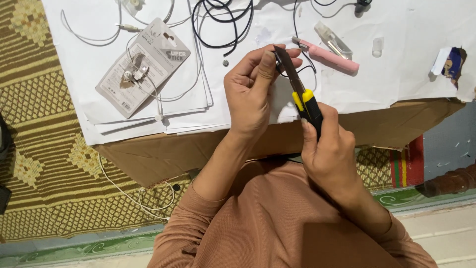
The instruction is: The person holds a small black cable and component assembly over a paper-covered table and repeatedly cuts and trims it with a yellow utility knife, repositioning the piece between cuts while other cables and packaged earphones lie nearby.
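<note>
Right hand (pixel 329 149) grips a yellow-and-black utility knife (pixel 303 99), blade out, tip up against the left fingertips (pixel 270 57). Left hand (pixel 250 89) pinches a thin black wire (pixel 306 69) between thumb and fingers, right at the blade. Just past the left fingertips: pink lighter (pixel 332 57) on white paper (pixel 396 64). Left of the fingers: grey glue card (pixel 141 67), white earphone cable (pixel 89 37).

Matt grey metal blade on glossy yellow-and-black plastic utility knife (pixel 303 101). Smooth white paper sheets (pixel 238 59) over rough brown cardboard (pixel 163 154). Glossy pink plastic tool (pixel 329 57). Coarse woven mat (pixel 44 149). Ribbed cloth sleeves (pixel 277 223).
</note>
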